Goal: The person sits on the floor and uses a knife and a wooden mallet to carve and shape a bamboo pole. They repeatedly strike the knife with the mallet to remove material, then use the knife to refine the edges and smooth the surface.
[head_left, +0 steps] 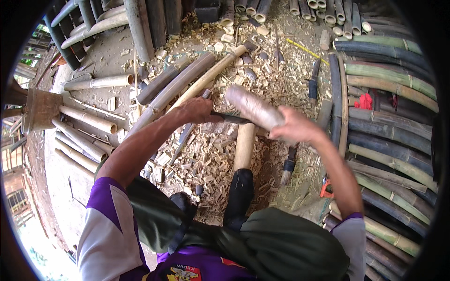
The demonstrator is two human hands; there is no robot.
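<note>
My left hand (199, 110) is closed around the handle of a dark-bladed knife (230, 118). The blade points right and lies across the upper end of a pale bamboo piece (245, 147), though whether it has cut in I cannot tell. A thick wooden mallet (253, 107) is gripped in my right hand (300, 125), its rounded head up and left above the blade; it is slightly blurred. The bamboo's near end meets a black-covered foot (239, 196). Behind the blade, a wooden block (219, 129) is partly covered by chips.
Wood chips (201, 161) cover the ground. Long bamboo poles (176, 84) lie ahead left, with stacked poles (389, 122) along the right. Loose tools include a dark-handled knife (314, 82), a wrapped-handle tool (288, 164) and an orange handle (326, 188). A yellow measuring strip (307, 50) lies farther off.
</note>
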